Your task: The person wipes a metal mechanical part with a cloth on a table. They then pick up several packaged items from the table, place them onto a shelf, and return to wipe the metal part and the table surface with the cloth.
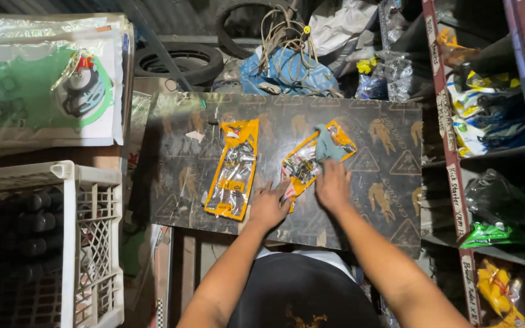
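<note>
Yellow packet (311, 159) was pinned flat on dark board (384, 182) by left hand (268, 206) at its lower end; grey-green cloth (326, 147) was pressed onto it w/ right hand (333, 185), fingers closed on cloth; 2nd packet (233, 170) lay just left

The left hand (268, 206) is pressing the lower end of an orange packet (311, 159) on the dark board (384, 182), the right hand (333, 185) is holding a grey-green cloth (326, 146) on it, and a second orange packet (233, 169) is lying at nine o'clock.
</note>
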